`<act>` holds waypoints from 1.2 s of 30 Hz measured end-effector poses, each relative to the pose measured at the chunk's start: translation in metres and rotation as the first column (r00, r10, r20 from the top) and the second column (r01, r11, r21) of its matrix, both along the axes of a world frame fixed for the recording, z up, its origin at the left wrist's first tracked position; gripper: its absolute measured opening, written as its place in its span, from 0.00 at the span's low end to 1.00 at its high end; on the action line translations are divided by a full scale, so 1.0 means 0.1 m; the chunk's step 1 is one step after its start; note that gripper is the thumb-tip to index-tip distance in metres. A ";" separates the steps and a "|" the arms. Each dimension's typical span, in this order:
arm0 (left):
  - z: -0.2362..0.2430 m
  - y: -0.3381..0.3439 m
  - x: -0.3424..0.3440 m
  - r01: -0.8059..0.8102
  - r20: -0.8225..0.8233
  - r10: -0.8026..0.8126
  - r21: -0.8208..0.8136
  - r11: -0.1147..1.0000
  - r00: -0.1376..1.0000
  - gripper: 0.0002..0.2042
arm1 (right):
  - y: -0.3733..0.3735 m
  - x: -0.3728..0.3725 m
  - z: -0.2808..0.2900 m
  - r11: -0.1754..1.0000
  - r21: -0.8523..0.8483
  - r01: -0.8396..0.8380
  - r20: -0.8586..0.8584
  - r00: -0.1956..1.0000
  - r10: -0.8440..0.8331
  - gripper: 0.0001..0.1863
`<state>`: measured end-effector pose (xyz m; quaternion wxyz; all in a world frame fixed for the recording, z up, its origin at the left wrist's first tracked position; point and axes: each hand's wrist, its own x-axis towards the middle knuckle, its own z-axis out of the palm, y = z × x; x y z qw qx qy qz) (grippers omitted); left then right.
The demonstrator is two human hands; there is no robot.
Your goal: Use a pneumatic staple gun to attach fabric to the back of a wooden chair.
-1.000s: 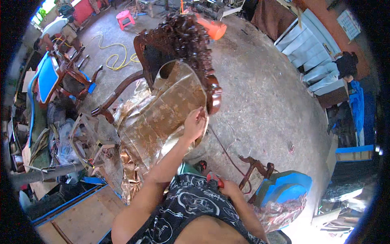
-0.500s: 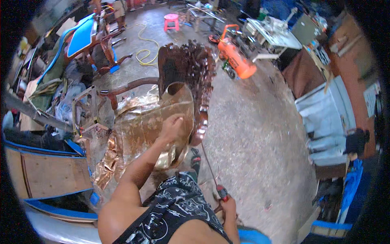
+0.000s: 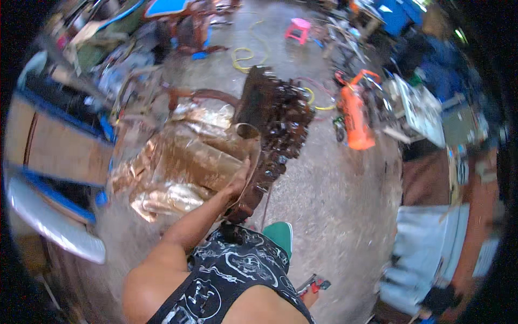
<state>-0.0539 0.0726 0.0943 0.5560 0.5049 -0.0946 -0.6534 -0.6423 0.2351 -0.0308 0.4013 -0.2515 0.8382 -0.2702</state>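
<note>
You are reaching your left hand [image 3: 239, 181] onto the crinkled plastic wrapping [image 3: 189, 162] covering the carved wooden chair [image 3: 275, 124], which is standing on the concrete floor [image 3: 334, 216] directly ahead of you. Your fingers are lying spread against the sheet near the chair's side rail; whether they are pinching it cannot be told through the blur. Your right hand is not showing. The sheet is looking thin, soft and slippery, likely tearing if pulled hard, so a gathered fold offers the best hold. The chair beneath is looking stiff and heavy, best taken by its frame. An orange machine [image 3: 356, 119] is standing nearby.
</note>
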 end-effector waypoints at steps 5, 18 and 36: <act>-1.75 0.08 0.14 -0.083 0.630 0.055 0.015 0.996 0.775 0.37 | -1.58 0.28 0.25 0.910 0.134 -0.392 -0.113 0.906 0.407 0.11; -1.32 0.45 0.44 0.204 0.786 -0.578 0.543 0.815 0.220 0.29 | -5.79 0.69 0.02 0.616 0.085 -0.783 0.060 0.621 0.781 0.14; -0.79 -0.59 0.78 0.097 0.330 -0.673 0.852 0.514 0.663 0.13 | -9.13 4.20 0.97 0.542 -0.369 -0.755 0.428 0.380 0.820 0.17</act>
